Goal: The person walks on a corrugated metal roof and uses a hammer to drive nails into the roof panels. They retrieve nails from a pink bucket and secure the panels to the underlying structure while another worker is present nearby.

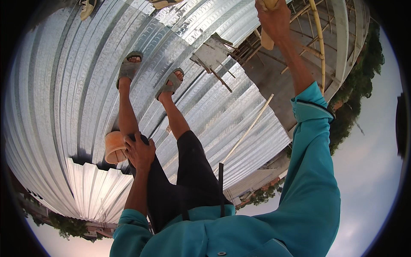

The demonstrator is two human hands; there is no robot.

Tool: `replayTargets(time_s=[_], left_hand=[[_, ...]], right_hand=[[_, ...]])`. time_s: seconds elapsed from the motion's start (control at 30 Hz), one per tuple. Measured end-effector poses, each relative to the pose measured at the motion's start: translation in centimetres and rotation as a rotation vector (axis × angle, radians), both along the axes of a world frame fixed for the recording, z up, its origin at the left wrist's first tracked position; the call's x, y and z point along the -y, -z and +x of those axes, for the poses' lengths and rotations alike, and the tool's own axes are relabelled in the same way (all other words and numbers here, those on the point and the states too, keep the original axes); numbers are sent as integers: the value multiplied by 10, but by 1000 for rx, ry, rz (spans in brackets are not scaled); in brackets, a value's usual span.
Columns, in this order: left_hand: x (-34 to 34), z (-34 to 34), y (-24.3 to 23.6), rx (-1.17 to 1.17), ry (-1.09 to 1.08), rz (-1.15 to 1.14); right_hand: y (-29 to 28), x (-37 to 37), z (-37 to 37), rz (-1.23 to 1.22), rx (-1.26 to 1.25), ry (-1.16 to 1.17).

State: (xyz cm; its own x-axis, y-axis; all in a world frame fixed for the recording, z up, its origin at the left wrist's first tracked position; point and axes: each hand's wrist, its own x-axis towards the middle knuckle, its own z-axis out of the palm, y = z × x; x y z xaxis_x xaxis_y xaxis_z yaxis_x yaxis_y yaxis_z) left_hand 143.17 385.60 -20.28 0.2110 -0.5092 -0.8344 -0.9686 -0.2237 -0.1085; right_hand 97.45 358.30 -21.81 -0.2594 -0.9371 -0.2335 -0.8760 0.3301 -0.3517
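Observation:
At the top right, my right hand (pixel 273 19) is wrapped round a light wooden piece (pixel 266 39), whose upper end runs out of the picture. My left hand (pixel 138 150) rests on my left knee with its fingers bent and apart. Just left of it is an orange plastic bucket (pixel 114 147); whether my fingertips touch it I cannot tell. My sandalled feet are on the corrugated metal sheets (pixel 64 107).
Bamboo poles (pixel 319 34) and a concrete floor show beyond the sheet edge at right. A grey board with sticks (pixel 210 53) and a long pale strip (pixel 248 127) lie on the sheets. Someone else's shoes (pixel 86 9) appear at the top. Trees border the building.

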Motion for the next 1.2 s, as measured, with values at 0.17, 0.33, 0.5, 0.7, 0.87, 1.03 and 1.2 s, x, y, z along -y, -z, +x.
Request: replayTargets(time_s=[0.17,0.33,0.5,0.7,0.87,1.03,1.2], left_hand=[[4,8,-2,-39,-65,20],[3,-8,-3,-19,-45,2],[5,-10,-5,6,-82,40],[7,-13,-3,-5,-97,84],[2,-13,1,-8,-84,58],[-2,-11,3,10,-54,53],[1,-13,-4,30,-34,40]], right_hand=[[53,-184,-71,566,-194,78],[-16,-37,-65,461,-106,-146],[-51,46,12,206,478,87],[-26,-66,-2,481,132,3],[-27,-62,7,447,140,86],[-81,53,51,-297,321,11],[18,-74,-19,285,-179,-6]])
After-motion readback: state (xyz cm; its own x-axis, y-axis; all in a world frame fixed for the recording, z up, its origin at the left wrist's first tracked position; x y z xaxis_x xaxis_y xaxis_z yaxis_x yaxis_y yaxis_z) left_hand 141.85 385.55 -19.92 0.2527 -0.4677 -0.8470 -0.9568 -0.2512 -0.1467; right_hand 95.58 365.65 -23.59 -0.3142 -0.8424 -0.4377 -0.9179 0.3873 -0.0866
